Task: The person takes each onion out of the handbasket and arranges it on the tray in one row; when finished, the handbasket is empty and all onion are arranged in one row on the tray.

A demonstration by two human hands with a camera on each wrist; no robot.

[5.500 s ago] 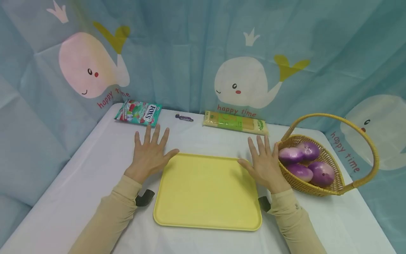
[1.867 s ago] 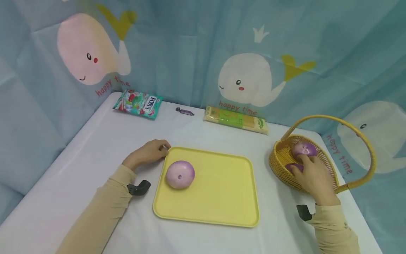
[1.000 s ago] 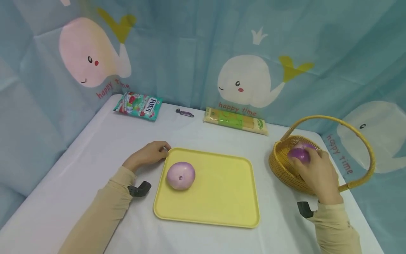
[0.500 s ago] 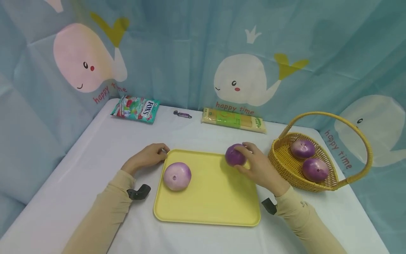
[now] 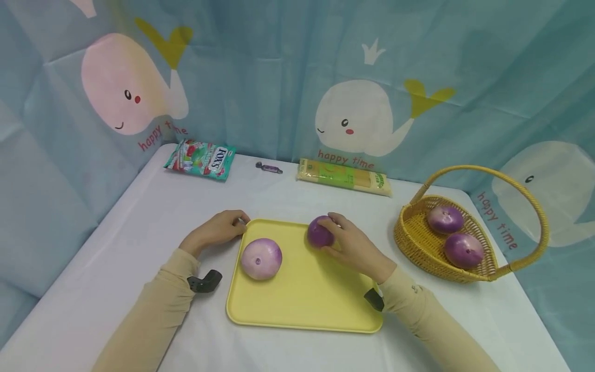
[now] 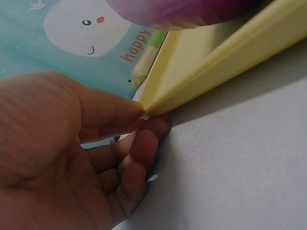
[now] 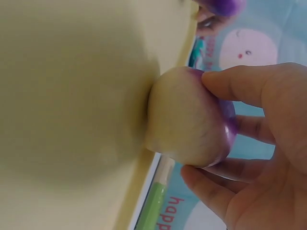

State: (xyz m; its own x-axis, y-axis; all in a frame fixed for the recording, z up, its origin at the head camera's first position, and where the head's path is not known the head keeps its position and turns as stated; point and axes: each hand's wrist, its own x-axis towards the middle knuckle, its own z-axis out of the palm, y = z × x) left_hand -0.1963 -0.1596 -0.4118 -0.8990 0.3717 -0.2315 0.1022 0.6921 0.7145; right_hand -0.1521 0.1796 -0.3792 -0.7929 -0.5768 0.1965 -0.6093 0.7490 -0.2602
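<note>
A yellow tray lies on the white table, with a pale purple round vegetable on its left part. The left hand pinches the tray's far left corner; in the left wrist view, thumb and fingers of the hand meet at the tray corner. The right hand grips a darker purple vegetable at the tray's far side. In the right wrist view, fingers and thumb of the hand hold this vegetable close against the tray surface; whether it touches is unclear.
A wicker basket with a tall handle stands at the right, holding two purple vegetables. Along the back edge lie a green candy bag, a small wrapped candy and a long yellow-green packet. A patterned curtain hangs behind.
The right hand took a purple vegetable out of the basket and moved left over the tray with it. A paler one appeared on the tray earlier. The left hand moved to the tray corner and stayed there.
</note>
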